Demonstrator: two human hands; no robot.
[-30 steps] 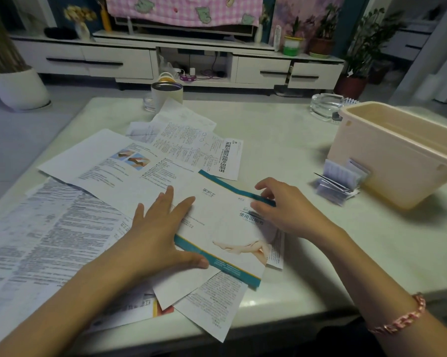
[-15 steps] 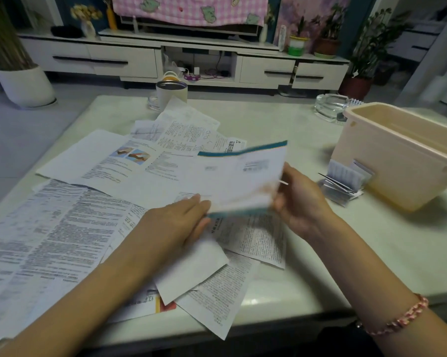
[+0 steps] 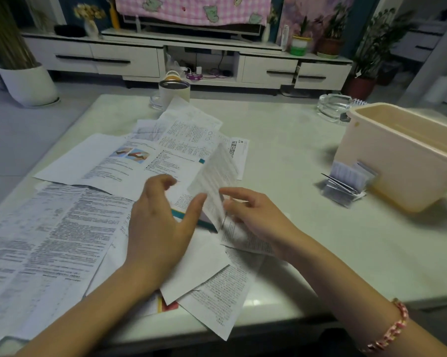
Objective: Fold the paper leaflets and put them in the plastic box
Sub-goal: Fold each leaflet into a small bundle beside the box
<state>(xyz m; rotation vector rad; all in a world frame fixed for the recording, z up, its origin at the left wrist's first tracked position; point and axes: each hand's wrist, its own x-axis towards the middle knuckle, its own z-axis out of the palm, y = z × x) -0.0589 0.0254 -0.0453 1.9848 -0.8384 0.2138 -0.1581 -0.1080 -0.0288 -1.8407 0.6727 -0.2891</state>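
Head view: a blurred leaflet (image 3: 214,176) stands on edge over the front middle of the desk (image 3: 281,176). The right hand (image 3: 255,217) pinches its lower end. The left hand (image 3: 160,228) is spread, thumb touching it. Loose sheets (image 3: 62,228) cover the pale, glossy left half. At the right edge, folded leaflets (image 3: 346,181) lean against the plastic box (image 3: 397,171). A white cabinet (image 3: 268,70) lines the far wall.

A home living room is showing here: a low white media cabinet (image 3: 129,60) is standing behind the pale table (image 3: 281,140), a pink checked cloth (image 3: 191,9) is draping the screen, and potted plants (image 3: 330,45) are lining the wall.
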